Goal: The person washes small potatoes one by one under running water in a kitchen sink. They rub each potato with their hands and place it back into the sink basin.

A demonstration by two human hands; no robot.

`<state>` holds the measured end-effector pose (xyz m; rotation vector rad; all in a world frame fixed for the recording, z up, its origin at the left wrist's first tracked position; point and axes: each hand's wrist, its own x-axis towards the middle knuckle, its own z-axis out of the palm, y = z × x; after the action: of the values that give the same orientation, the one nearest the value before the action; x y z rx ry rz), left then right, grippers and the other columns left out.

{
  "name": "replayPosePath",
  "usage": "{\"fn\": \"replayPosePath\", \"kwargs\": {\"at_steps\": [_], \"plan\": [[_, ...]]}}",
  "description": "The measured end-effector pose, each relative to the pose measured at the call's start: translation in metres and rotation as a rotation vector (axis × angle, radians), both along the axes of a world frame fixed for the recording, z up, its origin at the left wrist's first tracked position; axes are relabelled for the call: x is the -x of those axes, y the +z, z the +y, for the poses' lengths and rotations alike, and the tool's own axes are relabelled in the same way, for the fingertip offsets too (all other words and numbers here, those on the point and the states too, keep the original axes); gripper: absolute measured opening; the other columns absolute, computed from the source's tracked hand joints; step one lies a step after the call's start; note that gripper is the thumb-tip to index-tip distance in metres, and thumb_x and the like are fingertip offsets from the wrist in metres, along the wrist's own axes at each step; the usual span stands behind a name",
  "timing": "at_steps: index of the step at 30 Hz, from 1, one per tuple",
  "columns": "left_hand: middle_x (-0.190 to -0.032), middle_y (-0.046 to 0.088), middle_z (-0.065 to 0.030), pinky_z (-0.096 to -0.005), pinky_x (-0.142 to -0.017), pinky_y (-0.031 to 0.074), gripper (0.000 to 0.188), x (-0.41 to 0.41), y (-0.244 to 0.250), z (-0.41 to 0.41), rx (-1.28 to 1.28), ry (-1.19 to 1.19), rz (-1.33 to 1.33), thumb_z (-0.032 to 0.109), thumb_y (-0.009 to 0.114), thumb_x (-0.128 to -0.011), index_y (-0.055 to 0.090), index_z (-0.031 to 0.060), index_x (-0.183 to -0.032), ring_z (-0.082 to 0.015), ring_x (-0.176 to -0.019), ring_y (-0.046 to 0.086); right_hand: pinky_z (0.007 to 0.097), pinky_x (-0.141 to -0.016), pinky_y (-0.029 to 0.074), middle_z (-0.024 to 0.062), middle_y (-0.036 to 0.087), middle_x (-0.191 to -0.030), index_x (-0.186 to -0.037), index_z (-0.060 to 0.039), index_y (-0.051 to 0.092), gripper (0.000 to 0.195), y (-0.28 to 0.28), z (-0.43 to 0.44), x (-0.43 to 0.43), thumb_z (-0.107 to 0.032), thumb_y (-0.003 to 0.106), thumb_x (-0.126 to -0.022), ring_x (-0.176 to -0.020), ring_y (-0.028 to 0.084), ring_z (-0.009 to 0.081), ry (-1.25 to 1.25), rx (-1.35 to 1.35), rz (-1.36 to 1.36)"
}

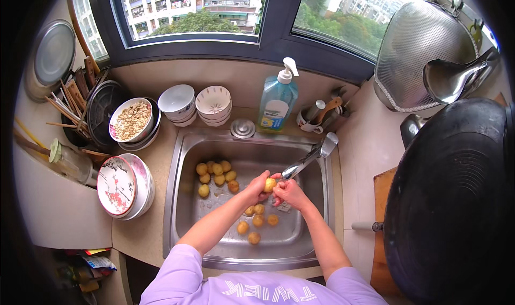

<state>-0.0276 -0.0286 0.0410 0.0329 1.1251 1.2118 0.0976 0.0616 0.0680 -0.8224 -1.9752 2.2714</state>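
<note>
My left hand [258,187] holds a small round yellow potato [269,185] over the stainless steel sink [193,240]. Against the potato's right side are the curled fingers of my right hand [289,193]; whether they hold anything is hidden. Both hands are just below the spout of the chrome faucet [299,165]. Several pale yellow potatoes [217,169] lie in the basin's upper left. Several browner ones [258,220] lie below my hands, near pale scraps [284,206] on the basin floor.
Behind the sink stand stacked bowls [176,99], a pump bottle of blue liquid [277,103] and a mug of utensils [310,121]. Stacked plates [116,186] and a bowl of peanuts [132,120] sit at left. A large black wok [450,200] and a steel colander [422,55] hang at right.
</note>
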Motion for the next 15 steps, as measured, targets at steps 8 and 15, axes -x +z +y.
{"fn": "replayPosePath", "kwargs": {"at_steps": [8,15], "plan": [[-0.087,0.062,-0.0004,-0.0196,-0.053,0.037,0.049,-0.007,0.011,0.001,-0.036,0.038,0.205,0.047,0.029,-0.094,0.060,0.0136,-0.110,-0.0057,-0.065,0.051,0.0254,-0.047,0.051,0.0016,0.054,-0.065,-0.117,0.0005,0.045,0.035,-0.017,0.002,0.000,-0.008,0.051,-0.084,-0.047,0.054,0.0092,0.003,-0.150,-0.042],[-0.094,0.061,0.0010,-0.0205,-0.061,0.040,0.048,-0.011,0.000,0.004,-0.187,0.090,0.425,0.048,0.032,-0.093,0.060,0.0132,-0.111,-0.0053,-0.075,0.053,0.0254,-0.044,0.050,0.0036,0.055,-0.064,-0.097,0.0009,0.049,0.018,-0.008,0.002,0.004,-0.009,0.052,-0.083,-0.046,0.055,0.0111,-0.007,-0.182,-0.043]]}}
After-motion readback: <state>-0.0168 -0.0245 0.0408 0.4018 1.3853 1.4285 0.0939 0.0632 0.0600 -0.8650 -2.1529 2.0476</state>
